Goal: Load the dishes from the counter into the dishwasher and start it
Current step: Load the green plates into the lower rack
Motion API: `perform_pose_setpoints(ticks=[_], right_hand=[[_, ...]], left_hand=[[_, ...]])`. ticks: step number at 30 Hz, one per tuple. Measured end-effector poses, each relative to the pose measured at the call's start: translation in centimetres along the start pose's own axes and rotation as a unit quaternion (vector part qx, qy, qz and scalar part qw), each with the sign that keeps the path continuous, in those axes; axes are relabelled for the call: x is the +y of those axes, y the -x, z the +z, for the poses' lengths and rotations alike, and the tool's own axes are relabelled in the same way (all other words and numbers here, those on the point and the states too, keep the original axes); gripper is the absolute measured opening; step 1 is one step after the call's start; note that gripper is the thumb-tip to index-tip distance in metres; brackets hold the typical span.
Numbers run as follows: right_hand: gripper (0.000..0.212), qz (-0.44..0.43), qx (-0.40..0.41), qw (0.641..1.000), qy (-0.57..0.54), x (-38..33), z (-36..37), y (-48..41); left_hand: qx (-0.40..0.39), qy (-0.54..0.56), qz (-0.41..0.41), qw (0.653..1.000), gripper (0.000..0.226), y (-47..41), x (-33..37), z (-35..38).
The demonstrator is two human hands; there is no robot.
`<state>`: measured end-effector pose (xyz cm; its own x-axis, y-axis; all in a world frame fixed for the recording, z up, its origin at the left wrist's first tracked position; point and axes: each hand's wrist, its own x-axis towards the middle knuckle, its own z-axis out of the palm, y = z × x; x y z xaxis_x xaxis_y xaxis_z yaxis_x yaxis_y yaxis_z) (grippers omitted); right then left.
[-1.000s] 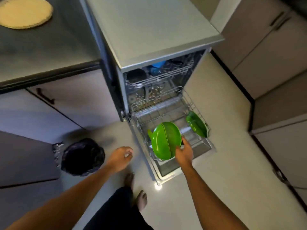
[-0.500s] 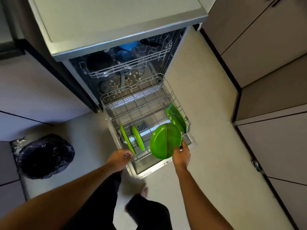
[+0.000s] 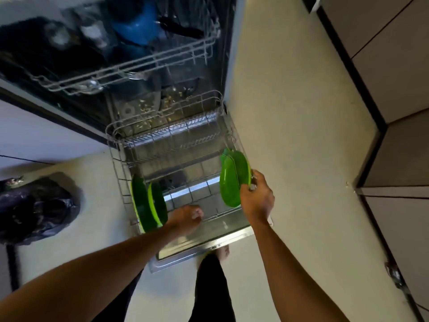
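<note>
Slotting green plate (image 3: 228,187) at the right side of the lower rack (image 3: 115,145): right hand (image 3: 256,198) pinches its rim, thumb in front. Keep it upright, drop the edge between tines (second plate (image 3: 243,162) sits just behind). Left hand (image 3: 185,218) hangs loosely curled, holding nothing.

Right plates (image 3: 232,182): bright glossy green, plain. Left plates (image 3: 141,205): same green, paler lime at the rims. Lower rack (image 3: 117,173), upper rack (image 3: 139,63): pale grey wire. Vessel (image 3: 137,26) in upper rack: deep blue. Door lining (image 3: 202,240): bare steel. Floor (image 3: 301,135): plain cream. Bag (image 3: 34,205), left: shiny black. Cupboards (image 3: 394,66), right: grey-brown, dark seams. Trousers (image 3: 211,289): black.
</note>
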<state>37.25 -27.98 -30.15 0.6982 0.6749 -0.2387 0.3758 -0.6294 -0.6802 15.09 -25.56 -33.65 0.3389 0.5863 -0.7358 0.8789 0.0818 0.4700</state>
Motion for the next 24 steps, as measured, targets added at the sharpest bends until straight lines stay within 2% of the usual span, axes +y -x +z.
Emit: perform_pose_setpoints(ticks=[4,7,10,13,17,24], right_hand=[[0.045,-0.091,-0.025,0.995,0.033,2.3,1.3,-4.9],[0.047,-0.189,-0.051,0.979,0.062,3.8,3.2,-6.8],[0.053,-0.298,-0.045,0.949,0.090,5.3,4.7,-7.6],[0.059,-0.360,-0.020,0.928,0.092,6.2,5.3,-8.1],[0.045,-0.400,0.013,0.913,0.078,6.0,6.0,-9.0],[0.046,-0.381,-0.001,0.924,0.043,5.8,6.1,-8.6]], left_hand=[[-0.016,0.001,-0.031,0.999,0.037,-5.5,3.2,4.7],[-0.028,-0.028,-0.043,0.998,0.048,-7.3,4.2,7.7],[-0.028,-0.044,-0.033,0.998,0.040,-8.1,4.0,9.9],[-0.021,-0.029,-0.041,0.999,0.027,-8.6,3.3,10.7],[-0.010,0.027,-0.058,0.998,0.021,-9.1,2.8,9.9],[-0.049,0.036,-0.036,0.997,0.018,-9.5,1.4,9.0]])
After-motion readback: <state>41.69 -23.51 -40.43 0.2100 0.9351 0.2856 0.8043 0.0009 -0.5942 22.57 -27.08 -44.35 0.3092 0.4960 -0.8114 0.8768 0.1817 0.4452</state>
